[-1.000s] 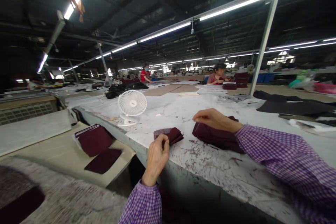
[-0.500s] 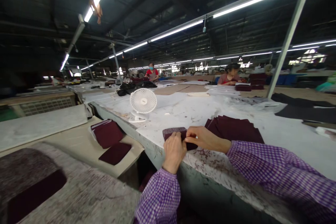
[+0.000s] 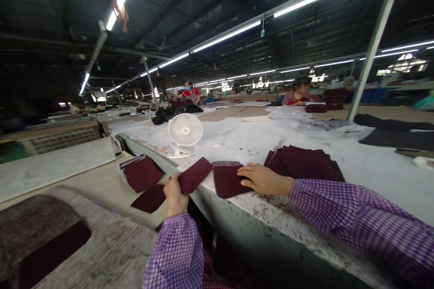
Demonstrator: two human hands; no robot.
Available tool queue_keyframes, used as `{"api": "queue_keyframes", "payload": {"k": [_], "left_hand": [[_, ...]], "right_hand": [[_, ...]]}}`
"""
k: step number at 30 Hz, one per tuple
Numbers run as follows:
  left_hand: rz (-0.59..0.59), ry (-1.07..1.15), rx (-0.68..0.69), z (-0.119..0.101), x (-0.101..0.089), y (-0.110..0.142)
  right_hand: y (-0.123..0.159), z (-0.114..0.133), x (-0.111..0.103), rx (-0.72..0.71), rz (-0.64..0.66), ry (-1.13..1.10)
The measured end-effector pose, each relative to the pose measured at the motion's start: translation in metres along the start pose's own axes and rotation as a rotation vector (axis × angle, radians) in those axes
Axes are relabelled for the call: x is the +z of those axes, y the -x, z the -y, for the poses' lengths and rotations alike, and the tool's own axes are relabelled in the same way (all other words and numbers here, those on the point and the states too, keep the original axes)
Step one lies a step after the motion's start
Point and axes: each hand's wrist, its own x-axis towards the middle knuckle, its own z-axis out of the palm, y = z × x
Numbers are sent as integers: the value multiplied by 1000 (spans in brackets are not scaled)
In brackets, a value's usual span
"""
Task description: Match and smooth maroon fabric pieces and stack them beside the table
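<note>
My left hand (image 3: 175, 197) is closed on a single maroon fabric piece (image 3: 195, 174), holding it in the air just off the left edge of the white worktable (image 3: 305, 216). My right hand (image 3: 262, 179) lies flat, fingers stretched out, pressing on a small stack of maroon pieces (image 3: 228, 179) at the table's near edge. A larger fanned pile of maroon pieces (image 3: 305, 162) sits just behind my right wrist. Both my sleeves are purple checked.
A small white desk fan (image 3: 185, 133) stands on the table behind the stack. On the lower beige side surface lie a stack of maroon pieces (image 3: 140, 172) and a single piece (image 3: 149, 198). Two people work at far tables. A metal post (image 3: 373, 49) rises at right.
My left hand has pulled one maroon piece off the small stack and carried it left off the table edge. My right hand stayed on the stack and flattened.
</note>
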Motion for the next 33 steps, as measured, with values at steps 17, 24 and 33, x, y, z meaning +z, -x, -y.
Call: {"api": "queue_keyframes", "payload": {"k": [17, 24, 33], "left_hand": [[814, -932, 830, -10, 41, 137], [873, -797, 671, -26, 32, 128], [999, -734, 383, -30, 61, 107]], "right_hand": [[15, 10, -33, 573, 81, -902], [50, 17, -36, 480, 36, -924], [50, 30, -51, 357, 92, -975]]}}
